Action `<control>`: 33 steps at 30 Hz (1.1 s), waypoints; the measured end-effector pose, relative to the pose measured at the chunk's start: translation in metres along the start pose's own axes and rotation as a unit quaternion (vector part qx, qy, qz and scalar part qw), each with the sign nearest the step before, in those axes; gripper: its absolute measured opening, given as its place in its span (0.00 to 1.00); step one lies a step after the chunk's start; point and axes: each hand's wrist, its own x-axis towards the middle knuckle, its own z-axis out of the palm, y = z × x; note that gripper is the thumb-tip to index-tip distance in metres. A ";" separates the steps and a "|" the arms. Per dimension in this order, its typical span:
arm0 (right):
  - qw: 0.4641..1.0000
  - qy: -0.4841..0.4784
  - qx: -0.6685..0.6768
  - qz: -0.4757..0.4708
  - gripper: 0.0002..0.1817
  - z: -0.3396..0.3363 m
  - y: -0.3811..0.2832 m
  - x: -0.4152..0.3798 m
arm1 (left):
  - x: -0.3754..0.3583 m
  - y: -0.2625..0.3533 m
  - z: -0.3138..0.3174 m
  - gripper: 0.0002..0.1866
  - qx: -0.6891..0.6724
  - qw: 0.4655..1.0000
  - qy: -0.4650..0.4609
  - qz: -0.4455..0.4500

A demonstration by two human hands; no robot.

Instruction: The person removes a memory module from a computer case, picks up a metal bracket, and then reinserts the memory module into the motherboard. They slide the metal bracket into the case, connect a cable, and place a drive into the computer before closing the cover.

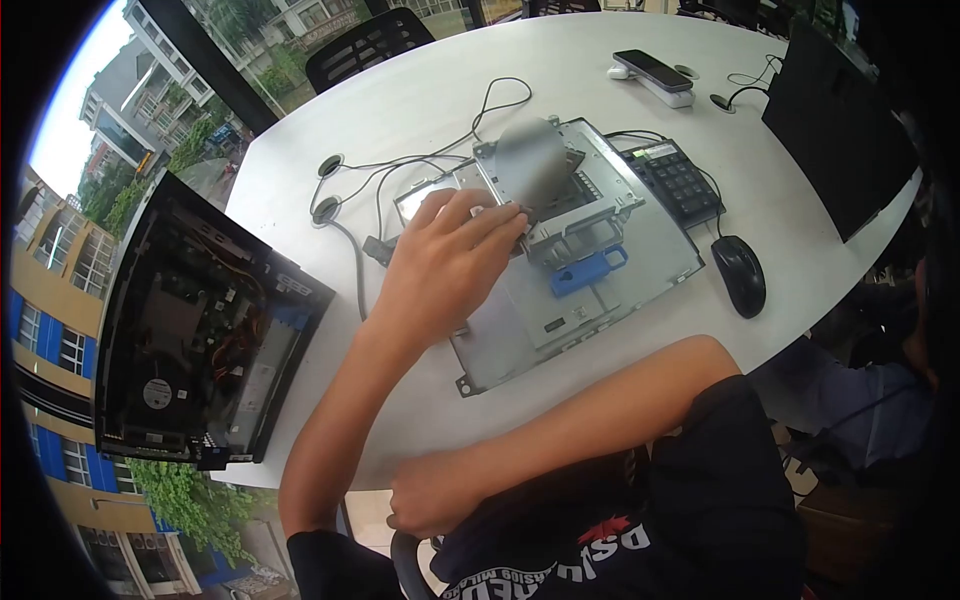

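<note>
My left hand (pixel 447 255) reaches over a silver metal computer side panel (pixel 510 345) lying on the table. Its fingers are bent and closed at the near left edge of a metal drive bracket (pixel 575 232) on top of the panel; the palm side is hidden. A blue plastic latch (pixel 588 271) sits on the near side of the bracket. Part of the bracket's top is a blurred grey oval that I cannot make out. My right hand (pixel 437 492) is curled into a fist by the table's near edge, with nothing visible in it.
An opened black computer case (pixel 190 340) stands at the left, its fan and wires exposed. To the right are a keypad (pixel 676 184), a black mouse (pixel 740 276) and a dark monitor (pixel 840 125). A phone (pixel 653 70) rests on a white box. Cables cross the white table (pixel 270 225).
</note>
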 end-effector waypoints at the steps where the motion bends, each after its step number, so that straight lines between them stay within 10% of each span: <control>1: 1.000 0.000 -0.001 -0.008 0.11 0.001 0.000 0.001 | -0.001 -0.001 0.001 0.16 0.000 1.000 0.025 -0.009; 6: 1.000 -0.022 -0.005 -0.012 0.12 0.000 0.000 0.003 | -0.013 0.005 -0.034 0.11 -0.066 0.966 0.144 -0.205; 13: 1.000 0.006 0.003 -0.007 0.16 0.000 0.003 -0.009 | -0.080 0.004 -0.111 0.12 -0.410 0.699 0.265 -0.522; 24: 0.959 0.233 -0.151 0.056 0.08 -0.101 -0.037 0.045 | -0.159 0.023 -0.205 0.17 -0.290 0.737 0.274 -0.546; 29: 0.916 0.265 -0.104 0.281 0.17 -0.138 -0.025 0.064 | -0.170 0.023 -0.218 0.16 -0.326 0.740 0.253 -0.531; 33: 0.912 0.251 -0.315 0.076 0.22 -0.130 -0.009 0.069 | -0.177 0.022 -0.207 0.18 -0.395 0.702 0.259 -0.534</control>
